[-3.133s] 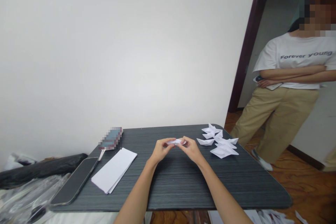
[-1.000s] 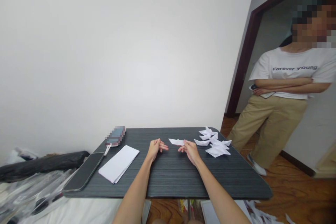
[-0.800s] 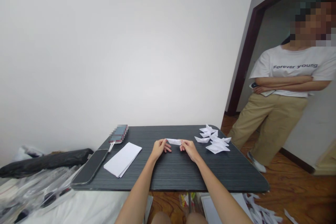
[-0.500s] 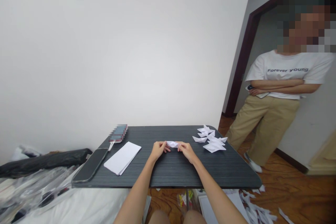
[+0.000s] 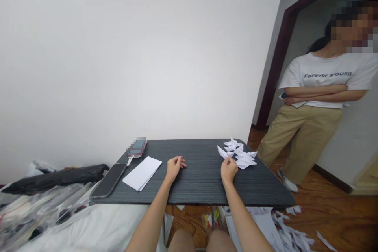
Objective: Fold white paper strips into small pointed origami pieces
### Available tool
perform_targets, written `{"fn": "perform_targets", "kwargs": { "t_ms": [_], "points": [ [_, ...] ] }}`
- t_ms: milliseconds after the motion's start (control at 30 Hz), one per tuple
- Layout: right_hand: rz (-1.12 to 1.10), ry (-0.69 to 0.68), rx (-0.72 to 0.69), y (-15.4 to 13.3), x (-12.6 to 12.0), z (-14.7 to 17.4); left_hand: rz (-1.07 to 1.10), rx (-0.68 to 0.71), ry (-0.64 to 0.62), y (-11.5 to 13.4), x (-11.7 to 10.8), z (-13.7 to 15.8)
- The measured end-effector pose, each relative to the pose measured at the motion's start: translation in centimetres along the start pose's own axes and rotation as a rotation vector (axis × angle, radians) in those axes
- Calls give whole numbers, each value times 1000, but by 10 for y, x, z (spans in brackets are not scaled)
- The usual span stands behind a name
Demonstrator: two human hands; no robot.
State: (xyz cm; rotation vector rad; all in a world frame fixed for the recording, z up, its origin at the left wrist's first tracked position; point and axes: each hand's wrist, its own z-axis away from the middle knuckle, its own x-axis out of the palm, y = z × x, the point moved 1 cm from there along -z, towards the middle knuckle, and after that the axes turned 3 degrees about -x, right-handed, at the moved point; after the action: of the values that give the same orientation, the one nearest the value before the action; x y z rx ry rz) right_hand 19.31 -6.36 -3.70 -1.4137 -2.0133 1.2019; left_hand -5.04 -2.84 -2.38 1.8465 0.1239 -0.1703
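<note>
My right hand point(image 5: 229, 170) pinches a folded white paper boat point(image 5: 223, 152) at the right side of the dark table point(image 5: 195, 189). The held boat is right at the pile of other paper boats point(image 5: 245, 159), and its lower part is partly hidden by my fingers. Over the middle of the table, my left hand point(image 5: 175, 166) rests with nothing in it, its fingers loosely bent and a little apart. Left of that hand lies a small stack of white paper sheets point(image 5: 142, 173).
A dark phone point(image 5: 109, 180) lies at the table's left edge, with a blurred device point(image 5: 137, 147) behind it. A person point(image 5: 321, 86) stands at the right with folded arms. Paper strips point(image 5: 291, 232) litter the floor; wrapped items point(image 5: 53, 201) lie at left.
My right hand has carried the paper boat from the table's middle rightward to the pile. My left hand has let go of it and stays near the middle. The view has shifted slightly.
</note>
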Motion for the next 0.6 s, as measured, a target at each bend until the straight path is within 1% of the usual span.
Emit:
{"fn": "perform_targets", "kwargs": {
  "t_ms": [167,267,400,467,533,600],
  "points": [
    [24,154,-122,-8,-3,4,-35,7,44,2,-4,2],
    [17,201,-186,-21,-9,6,-65,40,128,3,-5,4],
    [-17,144,-268,-41,-16,10,-135,111,297,7,-11,10],
    [-28,101,-311,-48,-16,14,-208,166,349,9,-19,14],
    [-35,10,-390,-52,-12,20,-326,234,368,11,-33,17],
    [-40,-133,-498,-53,-6,25,-484,294,359,13,-54,17]
  ]
}}
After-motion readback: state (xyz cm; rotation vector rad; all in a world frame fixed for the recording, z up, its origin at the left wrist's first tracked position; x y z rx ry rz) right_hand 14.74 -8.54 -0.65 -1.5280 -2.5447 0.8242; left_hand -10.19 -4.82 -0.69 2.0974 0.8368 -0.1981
